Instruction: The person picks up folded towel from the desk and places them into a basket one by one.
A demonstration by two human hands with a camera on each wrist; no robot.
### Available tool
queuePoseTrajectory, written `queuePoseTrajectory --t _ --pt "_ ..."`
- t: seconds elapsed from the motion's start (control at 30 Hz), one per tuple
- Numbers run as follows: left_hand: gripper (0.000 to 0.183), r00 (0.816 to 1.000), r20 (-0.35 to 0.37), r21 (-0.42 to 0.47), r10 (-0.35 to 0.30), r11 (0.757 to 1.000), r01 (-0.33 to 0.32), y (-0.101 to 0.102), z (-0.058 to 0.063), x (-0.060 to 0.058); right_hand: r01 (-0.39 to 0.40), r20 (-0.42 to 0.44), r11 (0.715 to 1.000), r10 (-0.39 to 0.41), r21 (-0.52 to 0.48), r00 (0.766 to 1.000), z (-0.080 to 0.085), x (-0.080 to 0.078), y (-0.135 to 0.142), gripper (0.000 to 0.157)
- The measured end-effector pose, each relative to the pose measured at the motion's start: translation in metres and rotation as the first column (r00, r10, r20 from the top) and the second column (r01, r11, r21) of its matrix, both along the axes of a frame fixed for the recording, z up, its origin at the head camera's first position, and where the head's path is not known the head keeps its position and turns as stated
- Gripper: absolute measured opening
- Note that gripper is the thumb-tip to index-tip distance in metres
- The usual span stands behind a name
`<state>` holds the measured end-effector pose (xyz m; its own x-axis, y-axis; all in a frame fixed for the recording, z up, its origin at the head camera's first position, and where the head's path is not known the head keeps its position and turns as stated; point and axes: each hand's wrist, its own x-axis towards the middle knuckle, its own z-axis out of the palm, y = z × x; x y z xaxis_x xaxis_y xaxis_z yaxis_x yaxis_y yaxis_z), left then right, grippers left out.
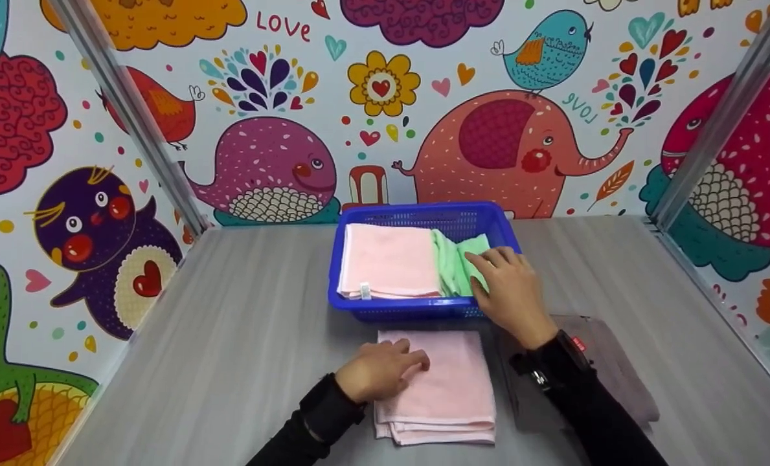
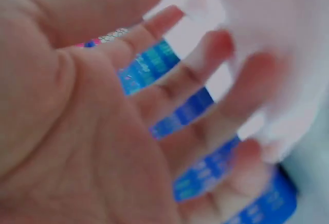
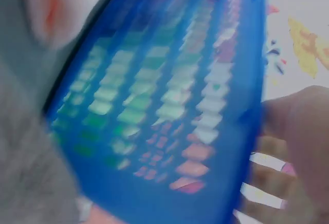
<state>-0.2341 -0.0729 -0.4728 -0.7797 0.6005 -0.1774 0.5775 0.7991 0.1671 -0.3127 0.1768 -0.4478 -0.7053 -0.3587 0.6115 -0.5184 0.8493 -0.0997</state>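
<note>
My left hand (image 1: 379,370) is over a folded pink towel (image 1: 446,388) lying in front of a blue plastic basket (image 1: 410,303). In the left wrist view its fingers (image 2: 180,82) are spread and slightly bent, with nothing gripped and the pink cloth blurred beyond the tips. At the basket's right front corner is my right hand (image 1: 511,294), its fingers loosely bent over the rim beside folded green towels (image 1: 449,265). The right wrist view shows the basket's slotted side wall (image 3: 234,193) close up, with that hand at the right edge. Another folded pink towel (image 1: 391,259) fills the basket's left part.
A folded grey-brown cloth (image 1: 618,375) with a red tag lies under and beside my right forearm. Behind the basket stands a wall panel (image 1: 372,175) printed with cartoon animals. Metal posts (image 1: 158,142) rise at the table's (image 1: 249,310) back corners.
</note>
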Motion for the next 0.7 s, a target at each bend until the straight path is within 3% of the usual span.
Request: queuePoseTrajectory --t 0.07,0.13,0.23,0.33,0.5,0.6,0.7 --pt "0.041 0.998 -0.062 0.034 0.021 0.999 -0.019 -0.004 -0.003 -0.002 -0.086 -0.036 0.995 0.084 -0.060 0.996 0.007 0.013 -0.008 0.028" --pt "0.049 0.992 -0.103 0.081 0.071 0.995 -0.063 -0.007 -0.006 -0.005 -0.186 -0.017 0.977 0.185 -0.101 0.983 0.012 0.028 -0.015 0.020" --pt "0.066 0.975 -0.131 0.139 0.180 0.977 -0.161 -0.012 -0.010 -0.011 -0.287 0.106 0.954 0.295 -0.081 0.950 0.009 0.046 -0.021 0.014" --pt "0.086 0.962 -0.112 0.146 0.250 0.961 -0.233 -0.016 -0.011 -0.015 -0.329 0.280 0.944 0.307 0.032 0.910 -0.004 0.054 -0.017 0.027" --pt "0.092 0.967 -0.045 0.152 0.249 0.959 -0.240 -0.023 -0.019 -0.025 -0.359 0.469 0.922 0.255 0.147 0.846 -0.031 0.044 -0.002 0.060" --pt "0.081 0.973 0.023 0.215 0.231 0.949 -0.231 -0.025 -0.024 -0.032 -0.359 0.527 0.927 0.250 0.113 0.812 -0.040 0.033 0.004 0.058" --pt "0.073 0.975 0.087 0.272 0.204 0.937 -0.220 -0.026 -0.027 -0.037 -0.361 0.572 0.931 0.267 0.054 0.776 -0.045 0.028 0.006 0.041"
